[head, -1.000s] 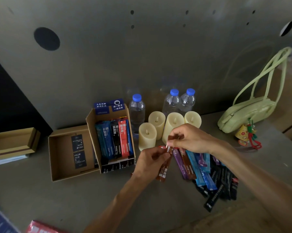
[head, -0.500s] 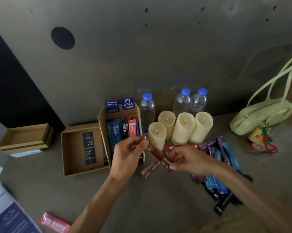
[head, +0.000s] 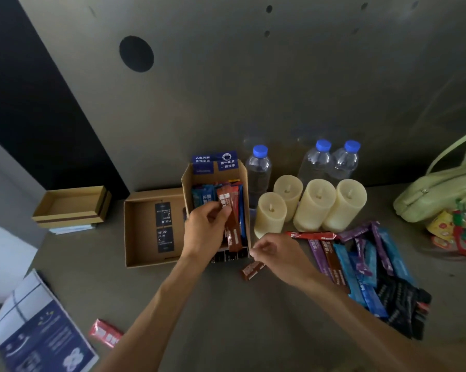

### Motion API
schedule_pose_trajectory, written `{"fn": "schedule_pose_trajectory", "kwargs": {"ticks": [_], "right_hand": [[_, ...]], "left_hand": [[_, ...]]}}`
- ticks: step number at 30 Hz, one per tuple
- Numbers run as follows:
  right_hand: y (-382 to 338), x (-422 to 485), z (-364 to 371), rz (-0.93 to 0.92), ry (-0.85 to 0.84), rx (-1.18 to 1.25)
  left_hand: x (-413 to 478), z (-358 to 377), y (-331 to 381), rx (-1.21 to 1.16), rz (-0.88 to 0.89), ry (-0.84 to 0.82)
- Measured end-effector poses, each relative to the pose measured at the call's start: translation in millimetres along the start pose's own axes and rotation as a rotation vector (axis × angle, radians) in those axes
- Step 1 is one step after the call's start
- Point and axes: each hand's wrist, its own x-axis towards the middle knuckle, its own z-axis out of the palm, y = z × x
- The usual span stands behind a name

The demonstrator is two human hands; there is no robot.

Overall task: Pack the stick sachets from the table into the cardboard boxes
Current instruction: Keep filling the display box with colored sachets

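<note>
Head camera looks down on a grey desk [head: 199, 304] set against a grey panel [head: 253, 89] with round holes. Far right, a pale green handbag [head: 436, 194] sits by the edge of the frame. Bottom left, a dark blue booklet [head: 38, 331]. Left of centre, a shallow cardboard tray [head: 140, 232] with black labels on its floor, and touching its right side, the open cardboard box [head: 185, 183], already lined with blue sachets [head: 202, 196] standing side by side. A smaller empty box [head: 70, 202] is well off to the left. Four cream candles [head: 315, 202] cluster just right of the open box, three blue-capped water bottles [head: 258, 173] behind them.

Now the hands. Left hand [head: 203, 232] is over the open box, fingers and thumb pinching a couple of red-brown sachets [head: 232, 226], held nearly upright with their lower ends down inside the box. Right hand [head: 277, 253] hangs just beside the box's near right corner, fingers curled in; a brown sachet [head: 252, 271] pokes out from under it, and I cannot tell whether it is gripped or just lying on the desk.

Right of that hand, the loose pile of sachets [head: 369, 264] fans across the desk in purple, blue, brown and black. One red sachet [head: 312, 235] lies flat at the candles' feet, another stray red one [head: 105, 332] near the booklet.
</note>
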Motion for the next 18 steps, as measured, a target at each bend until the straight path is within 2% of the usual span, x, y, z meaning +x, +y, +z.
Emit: {"fn": "schedule_pose_trajectory", "kwargs": {"ticks": [5,12,18], "right_hand": [[7.9,9.9,7.2,0.032,0.018,-0.070],[7.0,21.8,16.4,0.047,0.042,-0.167],[9.6,23.9,17.3,0.051,0.038,-0.161]], "left_hand": [[19.0,20.1,-2.7,0.103,0.027,-0.054],[27.6,35.1,-16.3,0.189,0.065,0.023],[20.2,36.3,-30.2,0.297,0.143,0.009]]}}
